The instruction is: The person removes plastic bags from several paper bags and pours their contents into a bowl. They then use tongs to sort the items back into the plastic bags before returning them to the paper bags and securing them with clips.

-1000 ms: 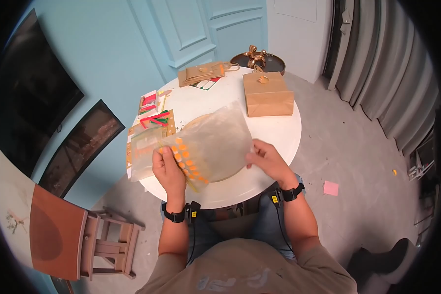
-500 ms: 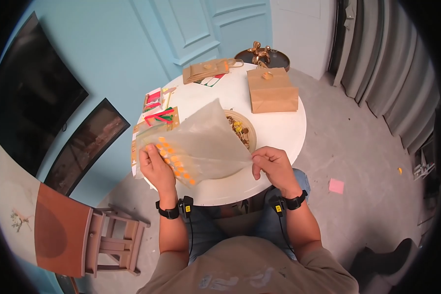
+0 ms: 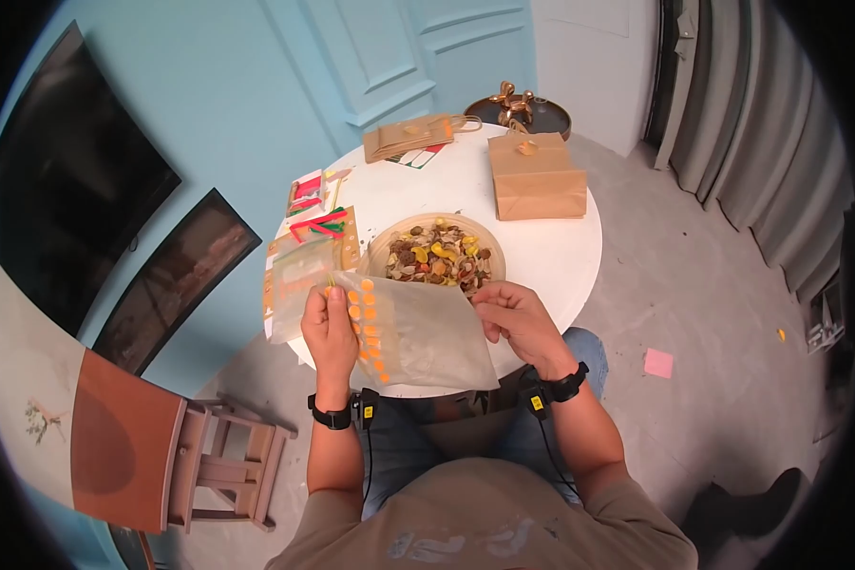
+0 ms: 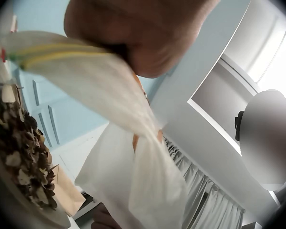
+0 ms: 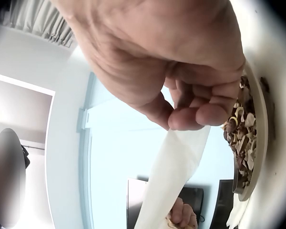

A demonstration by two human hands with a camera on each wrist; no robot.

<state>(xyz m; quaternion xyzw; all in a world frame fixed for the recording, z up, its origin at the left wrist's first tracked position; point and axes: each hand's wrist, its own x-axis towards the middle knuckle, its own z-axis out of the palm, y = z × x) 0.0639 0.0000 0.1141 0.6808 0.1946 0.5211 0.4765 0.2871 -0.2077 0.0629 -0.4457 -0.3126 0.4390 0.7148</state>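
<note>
A translucent zip bag [image 3: 427,332] with orange spots along one end hangs over the table's near edge. My left hand [image 3: 331,328] grips its spotted end, thumb on top. At the opposite side my right hand [image 3: 522,323] pinches the bag's upper corner; the right wrist view shows the fingertips [image 5: 212,115] on the film. A yellow zip strip [image 4: 62,49] runs along the bag's end in the left wrist view. Just beyond the bag is a round tray [image 3: 497,249] of mixed dried pieces [image 3: 437,252], brown, cream and yellow. The bag covers the tray's near rim.
A brown paper bag [image 3: 540,195] stands at the table's back right, with folded paper bags [image 3: 408,138] at the back. Red and green strips [image 3: 318,226] and another clear bag [image 3: 304,275] lie on the left. A wooden chair [image 3: 228,465] stands on the floor at left.
The bag has swung down toward me from over the tray, uncovering the dried pieces. My left hand went left and then came back right; both hands keep their hold.
</note>
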